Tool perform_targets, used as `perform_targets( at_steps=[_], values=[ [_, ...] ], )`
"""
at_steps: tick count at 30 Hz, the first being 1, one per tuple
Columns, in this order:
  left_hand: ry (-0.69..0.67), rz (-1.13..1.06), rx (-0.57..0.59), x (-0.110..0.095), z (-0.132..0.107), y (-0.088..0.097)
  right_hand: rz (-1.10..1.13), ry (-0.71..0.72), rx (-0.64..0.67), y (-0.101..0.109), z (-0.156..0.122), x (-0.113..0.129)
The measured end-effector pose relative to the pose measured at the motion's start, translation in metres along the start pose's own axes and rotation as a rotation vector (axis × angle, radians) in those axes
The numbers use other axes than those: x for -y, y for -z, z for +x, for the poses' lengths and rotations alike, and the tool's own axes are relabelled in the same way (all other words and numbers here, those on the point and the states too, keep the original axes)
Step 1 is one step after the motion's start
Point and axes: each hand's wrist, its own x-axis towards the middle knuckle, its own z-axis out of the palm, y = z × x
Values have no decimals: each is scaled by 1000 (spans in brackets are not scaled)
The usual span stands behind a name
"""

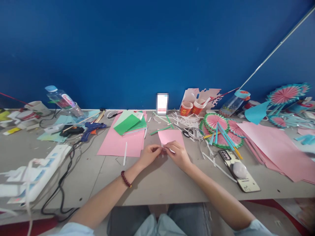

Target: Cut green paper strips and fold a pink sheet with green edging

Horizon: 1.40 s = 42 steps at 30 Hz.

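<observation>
A small pink paper sheet (pixel 173 136) lies in front of me, its near edge at my fingertips. My left hand (pixel 150 154) is closed in a pinch at the near left corner of that sheet, and a dark red bead bracelet circles its wrist. Right beside it, my right hand (pixel 179 154) pinches the same near edge, with its fingers bent over the paper. A small pale bit shows between the fingertips, too small to make out. Scissors (pixel 188 132) and a roll of clear tape (pixel 196 133) lie just beyond my right hand.
Left are a large pink sheet (pixel 120 146) under green paper (pixel 126 124), a blue glue gun (pixel 92 129), a power strip (pixel 49 170) and a bottle (pixel 61 98). Right are a phone (pixel 238 172), paper fans (pixel 218 126), red paper cups (pixel 186 108) and pink sheets (pixel 275 147).
</observation>
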Motion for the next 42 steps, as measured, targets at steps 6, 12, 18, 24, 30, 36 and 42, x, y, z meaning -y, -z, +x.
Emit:
perform_targets(
  at_steps=[6,12,18,24,30,36,42],
  values=[
    [-25,48,-8,-2,-2,-3,26,-40,-5,0,0,2],
    [-76,123,-5,-1,-4,-3,8,8,0,0,0,3],
    [-127,204,-27,1,-4,-3,-39,49,28,2,1,4],
    [-159,228,-22,1,-4,-4,-112,67,58,2,2,6],
    [-170,226,-20,1,-5,-5,-59,27,22,0,1,7],
    [-178,210,-28,-1,-4,-5,50,-139,1,-2,1,6],
    [-101,189,-9,0,-4,-3,190,-323,-24,-3,3,2]
  ],
)
